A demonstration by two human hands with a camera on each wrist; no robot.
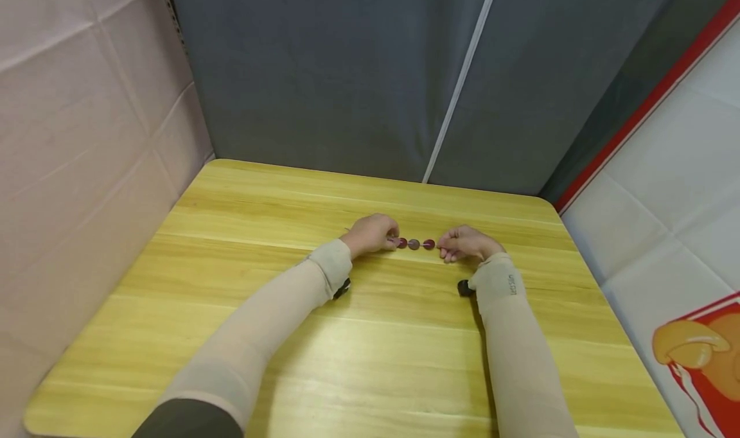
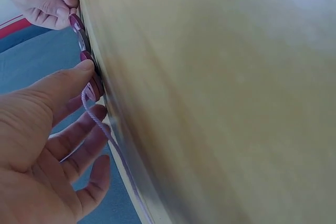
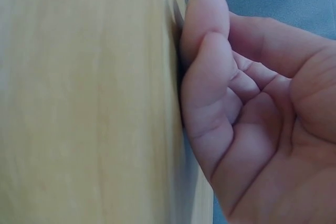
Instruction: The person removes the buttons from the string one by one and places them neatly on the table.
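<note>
Lying flat near the far middle of the yellow wooden table [image 1: 370,335]: a short row of dark red discs [image 1: 414,244], three countable in the head view, set edge to edge in a line running left to right

Trailing from the left end of that row: a thin purple cord [image 2: 107,135], seen in the left wrist view passing under the thumb and running down along the table surface toward the wrist

Resting at the left end of the row: left hand [image 1: 370,234], knuckles up, fingers curled inward. Pressing down on the endmost disc with the thumb tip [image 2: 79,74]; remaining fingers lying loosely bent below it, beside the cord. Pinching the disc and cord between thumb and table rather than lifting them

Resting at the right end of the row: right hand [image 1: 464,243], fingers bent and bunched, tips [image 3: 207,9] touching the table just beside the rightmost disc. Showing only a sliver of red disc past the fingertips in the right wrist view; not being possible to tell whether gripping the disc or merely touching its edge

Sitting between the two hands, discs spanning the gap, both sets of fingertips meeting the row at its opposite ends

Covering both forearms: pale beige sleeves [image 1: 260,329]

Standing behind the table: grey fabric backdrop [image 1: 347,72]; hanging to the left, pink sheet [image 1: 75,136]; to the right, white panel with red trim [image 1: 665,187]
</note>
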